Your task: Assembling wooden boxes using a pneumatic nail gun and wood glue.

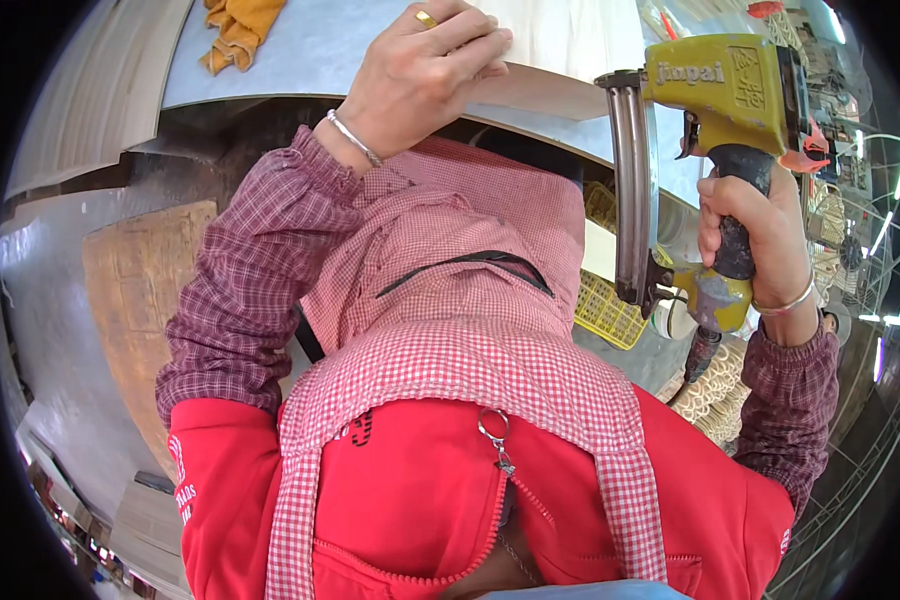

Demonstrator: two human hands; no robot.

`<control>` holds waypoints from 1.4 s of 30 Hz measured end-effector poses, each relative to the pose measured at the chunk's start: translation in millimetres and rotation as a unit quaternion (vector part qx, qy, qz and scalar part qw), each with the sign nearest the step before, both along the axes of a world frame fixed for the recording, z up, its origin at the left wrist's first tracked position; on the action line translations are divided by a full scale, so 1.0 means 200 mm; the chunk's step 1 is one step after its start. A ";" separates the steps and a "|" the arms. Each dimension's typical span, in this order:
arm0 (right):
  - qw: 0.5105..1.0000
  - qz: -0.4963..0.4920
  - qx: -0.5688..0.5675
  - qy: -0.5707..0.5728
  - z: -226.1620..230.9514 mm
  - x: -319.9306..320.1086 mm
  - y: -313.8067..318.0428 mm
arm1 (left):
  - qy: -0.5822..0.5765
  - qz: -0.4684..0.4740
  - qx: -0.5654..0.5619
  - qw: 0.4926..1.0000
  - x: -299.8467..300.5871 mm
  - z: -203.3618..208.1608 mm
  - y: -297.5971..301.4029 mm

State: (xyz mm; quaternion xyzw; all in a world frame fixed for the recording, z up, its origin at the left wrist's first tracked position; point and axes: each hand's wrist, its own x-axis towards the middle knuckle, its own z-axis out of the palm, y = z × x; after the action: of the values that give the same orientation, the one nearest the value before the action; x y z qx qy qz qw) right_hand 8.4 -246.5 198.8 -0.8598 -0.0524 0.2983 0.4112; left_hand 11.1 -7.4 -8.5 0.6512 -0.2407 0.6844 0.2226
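Holding yellow nail gun in right hand, fingers wrapped round black grip; magazine just left of that hand, long axis running away from the body. Left of the gun, nearer left hand: pale board. Left fingers curled; cannot tell whether pinching or touching anything.

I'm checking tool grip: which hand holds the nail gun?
The right hand, wrapped around the black handle of the nail gun. The left hand shows no tool; it is at the pale board.
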 end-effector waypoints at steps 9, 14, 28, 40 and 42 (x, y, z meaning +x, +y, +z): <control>0.999 0.034 0.016 0.008 0.05 -0.04 0.04 | 0.032 0.050 0.032 0.998 -0.02 0.06 -0.06; 0.999 0.039 0.015 -0.001 0.05 -0.02 0.00 | 0.252 0.073 0.033 0.964 -0.17 0.22 -0.14; 0.996 0.062 -0.053 -0.022 0.06 -0.01 0.08 | 0.149 0.079 -0.148 0.974 -0.11 0.02 -0.14; 1.000 0.010 -0.014 0.006 0.02 -0.02 0.14 | 0.283 -0.031 -0.267 0.920 -0.15 -0.11 -0.10; 1.000 0.014 -0.011 0.010 0.02 -0.02 0.14 | 0.277 -0.033 -0.273 0.921 -0.15 -0.10 -0.10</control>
State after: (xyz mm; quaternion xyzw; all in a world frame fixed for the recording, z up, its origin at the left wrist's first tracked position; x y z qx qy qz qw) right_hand 5.3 -219.2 203.5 -0.8601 -0.0574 0.3135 0.3983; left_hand -18.6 -27.9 -29.4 0.7202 0.0050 0.5084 0.4719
